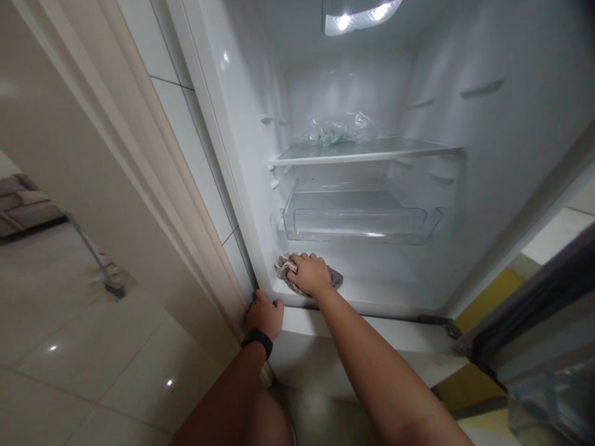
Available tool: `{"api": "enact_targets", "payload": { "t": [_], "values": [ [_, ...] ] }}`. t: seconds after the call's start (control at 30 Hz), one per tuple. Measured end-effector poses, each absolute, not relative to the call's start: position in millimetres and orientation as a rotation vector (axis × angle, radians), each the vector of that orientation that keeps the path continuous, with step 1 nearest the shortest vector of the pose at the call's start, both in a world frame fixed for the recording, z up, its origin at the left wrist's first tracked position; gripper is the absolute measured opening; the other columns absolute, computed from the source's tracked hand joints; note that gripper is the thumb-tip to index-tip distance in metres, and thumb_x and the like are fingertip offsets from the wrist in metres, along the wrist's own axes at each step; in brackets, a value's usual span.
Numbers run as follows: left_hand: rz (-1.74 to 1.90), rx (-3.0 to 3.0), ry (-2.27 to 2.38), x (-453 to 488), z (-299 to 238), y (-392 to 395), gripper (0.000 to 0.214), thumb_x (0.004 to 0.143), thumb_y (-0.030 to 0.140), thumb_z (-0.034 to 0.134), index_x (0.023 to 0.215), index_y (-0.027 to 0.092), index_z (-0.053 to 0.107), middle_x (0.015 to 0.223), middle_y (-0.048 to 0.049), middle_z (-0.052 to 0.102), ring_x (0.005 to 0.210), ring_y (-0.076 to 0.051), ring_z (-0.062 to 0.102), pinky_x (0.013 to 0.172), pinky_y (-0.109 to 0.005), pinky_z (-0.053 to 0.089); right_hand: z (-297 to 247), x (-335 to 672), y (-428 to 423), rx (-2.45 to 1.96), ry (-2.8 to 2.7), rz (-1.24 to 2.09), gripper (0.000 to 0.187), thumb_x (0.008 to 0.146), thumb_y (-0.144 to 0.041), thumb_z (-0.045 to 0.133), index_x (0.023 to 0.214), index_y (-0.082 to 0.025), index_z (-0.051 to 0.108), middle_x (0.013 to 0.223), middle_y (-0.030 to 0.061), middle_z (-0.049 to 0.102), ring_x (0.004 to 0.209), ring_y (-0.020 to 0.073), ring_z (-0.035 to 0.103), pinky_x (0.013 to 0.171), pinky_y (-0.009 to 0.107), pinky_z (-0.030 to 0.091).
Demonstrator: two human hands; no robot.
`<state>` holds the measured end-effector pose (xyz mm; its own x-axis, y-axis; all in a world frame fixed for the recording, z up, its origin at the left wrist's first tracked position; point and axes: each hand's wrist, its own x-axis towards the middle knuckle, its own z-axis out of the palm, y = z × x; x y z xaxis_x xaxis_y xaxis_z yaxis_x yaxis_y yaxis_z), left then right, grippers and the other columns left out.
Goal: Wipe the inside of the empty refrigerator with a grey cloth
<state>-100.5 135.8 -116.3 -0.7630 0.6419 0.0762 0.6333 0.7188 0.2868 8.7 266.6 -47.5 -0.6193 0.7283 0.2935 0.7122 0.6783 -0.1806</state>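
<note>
My right hand is closed over a crumpled patterned cloth, pressing it on the inner floor of an open refrigerator, near its left front corner. Part of the cloth shows on both sides of the fingers. Wearing a black wristband, my left hand grips the refrigerator's lower left front edge, and some of its fingers are hidden. Just above the right hand sits a clear plastic drawer.
A glass shelf above the drawer bears a crumpled clear plastic bag. A lamp glows at the top. The open refrigerator door stands at right. A door frame and tiled wall flank the left side.
</note>
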Motion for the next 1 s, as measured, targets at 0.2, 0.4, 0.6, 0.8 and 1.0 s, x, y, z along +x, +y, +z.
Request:
{"api": "enact_targets", "payload": {
  "t": [0.2,0.4,0.6,0.8,1.0],
  "values": [
    [0.454,1.050,2.900,-100,-116,136,0.032,0.095,0.042,0.047,0.114,0.017,0.050,0.097,-0.0157,0.077,0.092,-0.031,0.075,0.074,-0.037,0.052,-48,2,281,-1.162,-2.550,0.089,0.045,0.095,-0.054,0.048,0.129,-0.029,0.062,0.124,0.0103,0.070,0.113,0.0332,0.057,0.092,0.045,0.042],
    [0.438,1.031,2.896,-97,-111,137,0.034,0.095,0.041,0.049,0.116,0.015,0.052,0.100,-0.0165,0.077,0.093,-0.031,0.075,0.073,-0.036,0.051,-47,-3,296,-1.181,-2.548,0.131,0.047,0.096,-0.054,0.046,0.132,-0.029,0.063,0.126,0.0120,0.069,0.117,0.0335,0.056,0.095,0.047,0.041],
    [0.410,1.008,2.902,-97,-114,140,0.033,0.095,0.040,0.051,0.116,0.015,0.054,0.099,-0.0163,0.077,0.091,-0.030,0.075,0.074,-0.035,0.051,-49,-12,318,-1.201,-2.521,0.152,0.048,0.096,-0.055,0.045,0.131,-0.029,0.065,0.125,0.0134,0.072,0.116,0.0337,0.061,0.096,0.048,0.042],
    [0.384,1.015,2.948,-99,-123,142,0.033,0.095,0.039,0.052,0.116,0.014,0.055,0.100,-0.0155,0.077,0.092,-0.029,0.075,0.071,-0.034,0.049,-66,-34,347,-1.324,-2.415,0.203,0.055,0.098,-0.057,0.037,0.115,-0.023,0.076,0.115,0.0178,0.076,0.108,0.0346,0.069,0.097,0.050,0.045],
    [0.382,0.999,2.945,-100,-125,143,0.032,0.094,0.038,0.054,0.114,0.013,0.058,0.102,-0.0168,0.077,0.093,-0.031,0.075,0.071,-0.035,0.048,-75,-50,390,-1.247,-2.270,0.447,0.045,0.099,-0.054,0.044,0.126,-0.031,0.073,0.129,0.0087,0.075,0.123,0.0298,0.065,0.107,0.051,0.044]
  ]
}}
